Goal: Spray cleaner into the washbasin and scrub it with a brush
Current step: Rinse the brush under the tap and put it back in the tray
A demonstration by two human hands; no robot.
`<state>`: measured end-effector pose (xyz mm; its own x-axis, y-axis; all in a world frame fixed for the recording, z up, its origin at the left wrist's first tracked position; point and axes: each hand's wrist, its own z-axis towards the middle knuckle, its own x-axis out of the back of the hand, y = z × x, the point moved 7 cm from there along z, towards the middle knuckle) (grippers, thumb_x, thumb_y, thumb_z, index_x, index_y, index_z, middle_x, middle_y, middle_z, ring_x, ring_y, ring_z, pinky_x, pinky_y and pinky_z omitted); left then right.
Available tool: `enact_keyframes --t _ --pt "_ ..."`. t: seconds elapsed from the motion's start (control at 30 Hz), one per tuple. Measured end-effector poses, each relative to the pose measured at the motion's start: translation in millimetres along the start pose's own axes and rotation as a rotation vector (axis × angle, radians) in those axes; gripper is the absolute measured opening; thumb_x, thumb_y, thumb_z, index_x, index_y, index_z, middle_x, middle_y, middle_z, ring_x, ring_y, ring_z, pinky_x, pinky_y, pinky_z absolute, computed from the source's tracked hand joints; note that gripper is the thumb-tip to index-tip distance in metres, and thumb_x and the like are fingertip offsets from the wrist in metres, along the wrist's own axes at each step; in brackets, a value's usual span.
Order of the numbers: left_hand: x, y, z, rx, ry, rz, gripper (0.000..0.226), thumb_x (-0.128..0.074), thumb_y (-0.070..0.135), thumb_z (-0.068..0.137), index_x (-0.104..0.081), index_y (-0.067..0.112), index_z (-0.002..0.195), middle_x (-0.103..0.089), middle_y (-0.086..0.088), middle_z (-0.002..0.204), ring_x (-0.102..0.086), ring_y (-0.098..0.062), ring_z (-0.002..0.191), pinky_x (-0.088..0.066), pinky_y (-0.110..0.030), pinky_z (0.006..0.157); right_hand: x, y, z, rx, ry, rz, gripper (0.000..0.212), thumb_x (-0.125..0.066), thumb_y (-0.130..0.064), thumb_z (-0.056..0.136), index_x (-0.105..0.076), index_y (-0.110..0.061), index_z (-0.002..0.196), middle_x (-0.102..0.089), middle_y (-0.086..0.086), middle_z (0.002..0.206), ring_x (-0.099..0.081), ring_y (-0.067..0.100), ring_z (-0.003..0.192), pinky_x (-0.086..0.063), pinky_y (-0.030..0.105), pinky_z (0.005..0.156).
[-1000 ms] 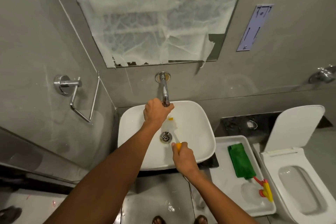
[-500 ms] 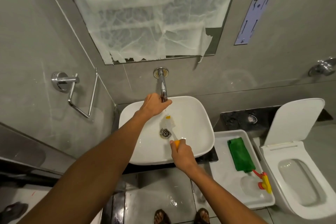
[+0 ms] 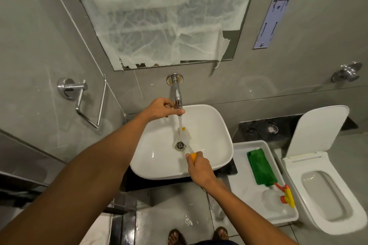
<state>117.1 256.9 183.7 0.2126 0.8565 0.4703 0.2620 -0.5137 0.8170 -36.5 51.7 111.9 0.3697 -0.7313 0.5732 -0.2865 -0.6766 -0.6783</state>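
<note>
A white washbasin sits on a dark counter under a chrome wall tap. My left hand grips the tap's end, and water runs down from it. My right hand holds the orange handle of a brush, whose white head lies under the stream just above the drain. A clear spray bottle with a red and yellow trigger lies in a white tray to the right of the basin.
A green cloth lies in the tray beside the bottle. An open white toilet stands at the far right. A chrome towel holder is on the left wall, and a paper-covered mirror hangs above the tap. My feet show at the bottom.
Water now flows from the tap onto the brush head. My left hand has shifted from over the spout to gripping its end, and the camera has tilted slightly.
</note>
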Motion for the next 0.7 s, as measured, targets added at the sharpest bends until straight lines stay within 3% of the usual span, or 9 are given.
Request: enact_keyframes --t 0.1,0.2,0.3,0.5,0.7 --pt "8 4 2 -0.023 -0.033 -0.019 0.038 -0.096 0.038 0.080 -0.085 0.014 0.108 -0.062 -0.005 0.080 -0.057 -0.017 0.083 -0.050 -0.033 0.081 -2 2 -1 0.000 0.002 0.005 0.048 -0.042 -0.044 0.112 -0.053 0.001 0.125 -0.069 0.021 0.114 -0.069 0.038 0.103 -0.054 0.041 0.085" --pt "12 8 5 -0.028 -0.051 0.007 0.035 -0.093 0.038 0.084 -0.086 0.015 0.109 -0.074 0.002 0.089 -0.062 -0.016 0.089 -0.050 -0.033 0.081 -5 3 -2 0.005 0.002 0.016 0.048 -0.042 -0.044 0.112 -0.053 0.000 0.123 -0.066 0.014 0.104 -0.064 0.028 0.088 -0.052 0.037 0.077" --pt "10 8 6 -0.025 -0.079 0.033 0.037 -0.091 0.038 0.086 -0.086 0.015 0.114 -0.078 0.000 0.099 -0.065 -0.017 0.095 -0.052 -0.035 0.086 -5 2 -2 0.017 0.013 0.013 0.047 -0.042 -0.045 0.111 -0.054 0.000 0.123 -0.066 0.013 0.102 -0.063 0.026 0.086 -0.052 0.037 0.076" --pt "8 2 7 -0.018 -0.093 0.015 0.039 -0.091 0.037 0.086 -0.085 0.015 0.118 -0.079 -0.002 0.105 -0.065 -0.018 0.100 -0.053 -0.036 0.090 -6 0 -6 0.033 0.019 0.013 0.048 -0.041 -0.045 0.111 -0.054 0.001 0.122 -0.070 0.021 0.111 -0.070 0.038 0.101 -0.055 0.043 0.084" --pt "6 -2 7 -0.024 -0.090 -0.026 0.039 -0.090 0.037 0.087 -0.085 0.014 0.117 -0.080 -0.010 0.107 -0.062 -0.018 0.101 -0.049 -0.036 0.089 -10 6 -11 0.017 0.005 0.028 0.046 -0.041 -0.044 0.112 -0.053 -0.001 0.121 -0.068 0.015 0.104 -0.063 0.026 0.085 -0.048 0.034 0.072"
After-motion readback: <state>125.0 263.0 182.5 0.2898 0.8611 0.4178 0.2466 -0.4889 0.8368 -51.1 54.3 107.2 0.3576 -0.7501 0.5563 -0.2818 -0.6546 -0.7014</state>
